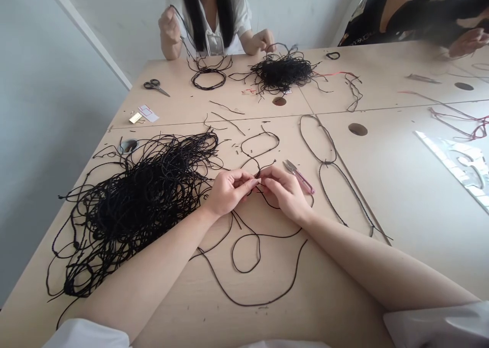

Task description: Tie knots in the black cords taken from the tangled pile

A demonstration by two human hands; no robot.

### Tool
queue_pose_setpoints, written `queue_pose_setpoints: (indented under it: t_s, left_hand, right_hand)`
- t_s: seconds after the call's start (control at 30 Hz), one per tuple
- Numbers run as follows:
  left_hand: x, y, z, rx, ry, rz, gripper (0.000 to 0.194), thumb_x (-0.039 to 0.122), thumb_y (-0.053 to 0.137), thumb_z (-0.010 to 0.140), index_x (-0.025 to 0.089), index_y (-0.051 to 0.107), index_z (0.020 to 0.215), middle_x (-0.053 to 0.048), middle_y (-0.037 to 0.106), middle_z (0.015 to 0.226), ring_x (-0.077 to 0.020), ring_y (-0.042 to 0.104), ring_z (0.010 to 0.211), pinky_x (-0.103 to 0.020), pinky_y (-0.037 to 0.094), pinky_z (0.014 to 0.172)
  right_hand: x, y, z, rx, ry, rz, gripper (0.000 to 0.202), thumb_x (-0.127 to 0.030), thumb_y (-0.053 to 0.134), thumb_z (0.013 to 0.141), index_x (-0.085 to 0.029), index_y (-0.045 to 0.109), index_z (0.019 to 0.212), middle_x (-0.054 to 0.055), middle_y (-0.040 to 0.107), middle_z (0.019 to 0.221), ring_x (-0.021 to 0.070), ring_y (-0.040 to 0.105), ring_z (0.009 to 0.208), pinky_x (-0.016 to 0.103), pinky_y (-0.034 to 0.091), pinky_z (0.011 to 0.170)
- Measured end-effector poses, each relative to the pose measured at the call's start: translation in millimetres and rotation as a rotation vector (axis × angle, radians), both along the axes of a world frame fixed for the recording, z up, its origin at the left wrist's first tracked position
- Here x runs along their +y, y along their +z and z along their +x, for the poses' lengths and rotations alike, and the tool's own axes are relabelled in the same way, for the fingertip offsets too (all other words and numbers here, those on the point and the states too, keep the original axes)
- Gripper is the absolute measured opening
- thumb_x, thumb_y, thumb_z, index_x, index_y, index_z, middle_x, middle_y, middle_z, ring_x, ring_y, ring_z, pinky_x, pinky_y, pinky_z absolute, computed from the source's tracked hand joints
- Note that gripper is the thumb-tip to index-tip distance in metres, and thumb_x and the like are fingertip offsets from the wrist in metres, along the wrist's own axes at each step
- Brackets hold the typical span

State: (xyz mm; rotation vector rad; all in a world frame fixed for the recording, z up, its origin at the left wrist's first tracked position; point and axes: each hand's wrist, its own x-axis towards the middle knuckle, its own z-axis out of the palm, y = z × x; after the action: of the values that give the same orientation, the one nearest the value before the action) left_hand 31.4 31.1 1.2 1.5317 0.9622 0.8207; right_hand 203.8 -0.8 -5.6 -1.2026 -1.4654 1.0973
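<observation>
The black cord (252, 304) is at my fingertips, in the middle of the near part of the table (263, 282), its slack curving loosely toward me. My left hand (230, 191) and right hand (285, 191) meet there, each pinching it between thumb and forefinger; my fingers hide exactly which part they grip. I judge it light and limp, likely a bit slippery, hardly fragile, so it will handle best held close to the worked spot, by the tips rather than the fist. Just beyond my right hand lie thread snips (300, 177). To the right, two black loops (327, 162) meet end to end; to the left sprawls a big tangled pile of cords (141, 195). Farther off are scissors (155, 85) at left and another dark heap (282, 70), where a co-worker's raised hand (170, 27) holds a strand.
</observation>
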Motion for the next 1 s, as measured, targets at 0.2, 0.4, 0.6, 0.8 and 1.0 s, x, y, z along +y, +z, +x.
queue_pose_setpoints:
  t_s: [0.2,0.4,0.6,0.8,1.0]
  left_hand:
    - [0.9,-3.5,0.4,-0.073,0.066,-0.119,0.028,0.040,0.067,0.082,0.013,0.073,0.086,-0.006,0.072,0.078,-0.0117,0.065,0.057,-0.020,0.053,0.052]
    - [1.4,-4.4,-0.1,-0.162,0.047,-0.257,0.025,0.035,0.069,0.081,0.013,0.071,0.092,-0.010,0.075,0.090,-0.0184,0.073,0.079,-0.027,0.060,0.072]
    - [1.1,-7.1,0.8,-0.137,0.054,-0.275,0.023,0.033,0.066,0.083,0.012,0.066,0.092,-0.010,0.075,0.088,-0.0187,0.074,0.076,-0.026,0.060,0.069]
    - [0.4,-5.8,1.8,-0.117,0.066,-0.270,0.020,0.032,0.064,0.083,0.012,0.062,0.088,-0.008,0.074,0.082,-0.0179,0.073,0.073,-0.026,0.060,0.065]
    - [0.3,-1.2,-0.3,-0.136,-0.003,-0.302,0.025,0.038,0.065,0.084,0.013,0.062,0.083,-0.008,0.073,0.081,-0.0186,0.073,0.075,-0.027,0.061,0.067]
  right_hand:
    - [1.7,-2.0,-0.8,0.052,-0.046,-0.041,0.019,-0.034,0.055,0.090,-0.018,0.066,0.089,0.000,0.059,0.070,0.0106,0.048,0.060,0.025,0.039,0.056]
    - [4.9,-6.9,-2.7,0.010,-0.129,-0.025,0.018,-0.034,0.060,0.087,-0.018,0.069,0.086,0.003,0.066,0.078,0.0115,0.055,0.065,0.026,0.044,0.059]
    - [4.5,-8.2,-3.2,0.002,-0.134,-0.033,0.014,-0.030,0.060,0.086,-0.018,0.067,0.085,0.003,0.067,0.078,0.0124,0.058,0.066,0.027,0.046,0.061]
    - [3.9,-7.2,-3.7,-0.013,-0.116,-0.011,0.010,-0.027,0.060,0.085,-0.018,0.064,0.083,0.003,0.068,0.080,0.0145,0.062,0.071,0.028,0.049,0.063]
    - [2.8,-7.9,-3.8,-0.047,-0.118,0.022,0.010,-0.028,0.061,0.085,-0.018,0.064,0.084,0.004,0.068,0.080,0.0146,0.062,0.071,0.028,0.050,0.063]
